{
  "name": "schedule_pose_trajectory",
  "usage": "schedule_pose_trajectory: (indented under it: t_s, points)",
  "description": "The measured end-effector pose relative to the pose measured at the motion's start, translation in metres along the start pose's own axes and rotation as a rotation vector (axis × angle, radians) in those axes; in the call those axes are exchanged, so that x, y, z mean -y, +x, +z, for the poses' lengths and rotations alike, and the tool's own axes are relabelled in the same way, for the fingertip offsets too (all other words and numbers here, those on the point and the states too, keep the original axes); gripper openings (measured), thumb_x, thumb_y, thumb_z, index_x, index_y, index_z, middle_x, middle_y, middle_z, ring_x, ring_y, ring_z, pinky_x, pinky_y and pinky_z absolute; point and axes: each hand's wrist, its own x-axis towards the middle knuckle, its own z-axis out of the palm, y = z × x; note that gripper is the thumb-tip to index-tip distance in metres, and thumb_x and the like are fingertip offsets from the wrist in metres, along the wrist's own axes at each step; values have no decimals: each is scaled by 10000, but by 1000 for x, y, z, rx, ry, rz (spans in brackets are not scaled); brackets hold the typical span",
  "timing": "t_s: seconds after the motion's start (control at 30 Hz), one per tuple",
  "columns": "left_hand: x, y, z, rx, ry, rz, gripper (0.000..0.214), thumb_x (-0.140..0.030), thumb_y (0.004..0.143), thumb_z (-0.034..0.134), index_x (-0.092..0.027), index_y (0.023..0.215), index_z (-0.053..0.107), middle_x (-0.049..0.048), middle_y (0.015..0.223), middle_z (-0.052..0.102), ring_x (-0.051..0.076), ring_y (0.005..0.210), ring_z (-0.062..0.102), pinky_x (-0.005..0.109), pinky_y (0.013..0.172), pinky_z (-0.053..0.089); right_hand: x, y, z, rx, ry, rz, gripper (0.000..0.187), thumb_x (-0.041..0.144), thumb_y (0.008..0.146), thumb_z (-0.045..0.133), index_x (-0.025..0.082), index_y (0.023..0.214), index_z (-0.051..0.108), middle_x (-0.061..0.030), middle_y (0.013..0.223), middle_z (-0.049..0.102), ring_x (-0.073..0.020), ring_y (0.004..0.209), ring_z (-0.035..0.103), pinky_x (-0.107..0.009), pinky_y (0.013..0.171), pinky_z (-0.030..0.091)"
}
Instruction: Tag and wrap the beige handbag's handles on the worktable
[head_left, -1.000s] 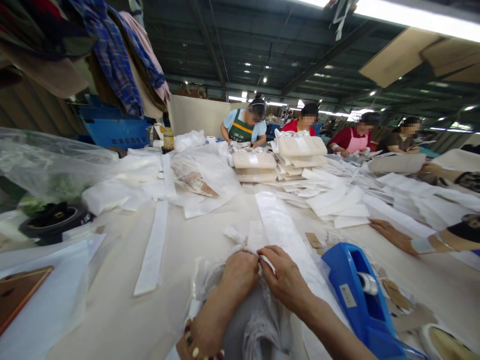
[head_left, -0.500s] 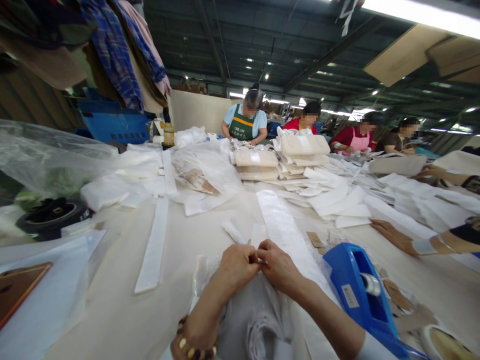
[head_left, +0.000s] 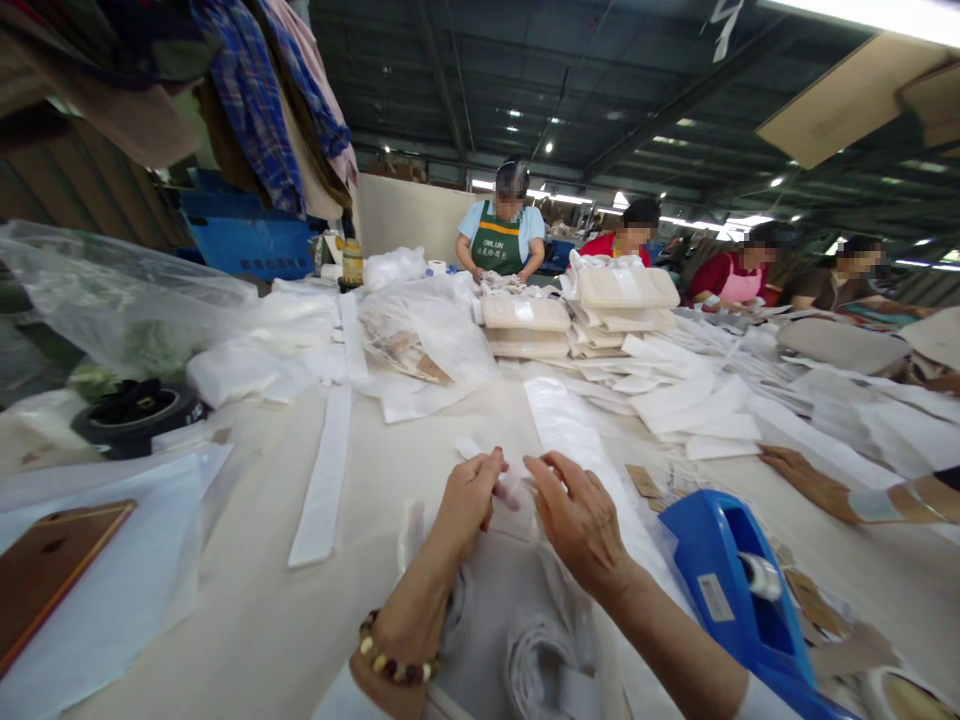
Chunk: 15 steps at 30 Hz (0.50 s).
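My left hand point(head_left: 469, 497) and my right hand point(head_left: 576, 517) are close together over the near middle of the table, above a clear plastic bag point(head_left: 525, 620) with grey-white fabric in it. The left hand's fingers are curled and pinch a small white strip point(head_left: 508, 492) at its tips. The right hand's fingers are bent and rest at the bag's top edge beside that strip; what they grip I cannot make out. A beaded bracelet point(head_left: 394, 665) circles my left wrist.
A blue tape dispenser point(head_left: 731, 590) stands just right of my hands. White strips point(head_left: 322, 480) and stacked white packages point(head_left: 525, 325) cover the table. A phone point(head_left: 52, 565) lies at the left. Another person's hand point(head_left: 806, 480) rests at the right. Several workers sit at the far end.
My hands have moved slightly apart and lifted a little farther up the table; the pinched bag top is now released into a small white strip held by the left hand.
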Motion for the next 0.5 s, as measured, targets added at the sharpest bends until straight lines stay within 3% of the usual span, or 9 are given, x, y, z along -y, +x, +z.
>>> schedule_pose_trajectory:
  t_s: [0.1,0.17,0.23,0.3,0.37,0.43,0.5]
  points:
    - [-3,-3,0,64,-163,43,553,-513,639,647,-129,1035,600,12,655,663,60,387,371,206,409,288,-2,9,4,19,137,315,342,274,921,374,125,1177,545,-162,1048,616,-218,793,603,-358,696,471]
    - [-5,-5,-1,105,-264,85,632,-431,545,747,-134,1083,599,38,754,691,88,534,504,208,528,383,-1,16,0,28,336,572,436,417,878,439,130,1201,501,-124,985,616,-191,691,584,-337,637,478]
    - [-6,-7,-3,130,-364,134,615,-404,562,761,-139,1096,611,39,765,693,97,597,526,209,579,390,4,22,-10,39,520,773,503,524,825,481,144,1153,509,-60,842,616,-170,626,557,-303,582,463]
    - [-8,-9,-5,135,-449,189,545,-443,653,709,-140,1098,630,-7,614,629,63,492,415,189,487,292,12,24,-22,97,682,825,482,574,836,415,161,1029,573,-34,753,611,-177,661,561,-300,607,465]
    - [-9,-11,-6,113,-503,232,520,-527,733,616,-127,1062,660,-50,477,485,52,426,268,208,431,161,22,21,-34,209,851,789,503,590,847,367,172,973,617,-58,828,645,-195,769,589,-321,691,483]
    - [-10,-13,-8,101,-556,250,568,-596,760,548,-111,1025,680,-66,424,377,58,414,218,225,435,137,32,13,-40,329,992,808,551,599,779,494,183,1130,581,-102,1088,635,-231,926,604,-363,789,490]
    - [-11,-15,-11,138,-591,227,631,-648,759,497,-92,983,694,-60,391,347,70,406,242,231,454,208,39,4,-42,417,1039,891,828,526,639,686,191,1340,400,-151,1319,507,-282,1085,563,-412,867,476]
